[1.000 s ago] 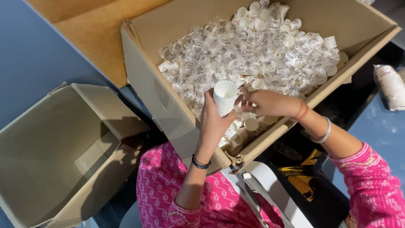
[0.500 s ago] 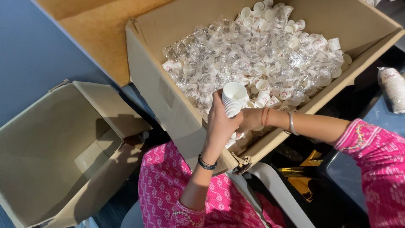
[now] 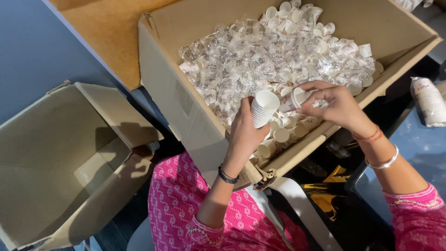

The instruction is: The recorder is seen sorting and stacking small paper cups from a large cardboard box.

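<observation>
My left hand [image 3: 244, 132] grips a stack of white paper cups [image 3: 263, 108], held upright over the near corner of a big cardboard box [image 3: 172, 100]. My right hand [image 3: 334, 104] pinches a single small cup [image 3: 297, 98] wrapped in clear plastic, just to the right of the stack. The box is full of several loose white cups and crinkled plastic-wrapped cups [image 3: 274, 56]. A dark band sits on my left wrist and bangles on my right wrist.
An open, empty cardboard box [image 3: 60, 162] stands at the lower left. A wrapped sleeve of cups [image 3: 428, 101] lies at the right edge. A brown board [image 3: 109, 32] sits behind the big box. My pink patterned clothing fills the bottom.
My right hand has lifted away from the stack to the right and now holds a single wrapped cup. My left hand stays on the stack.
</observation>
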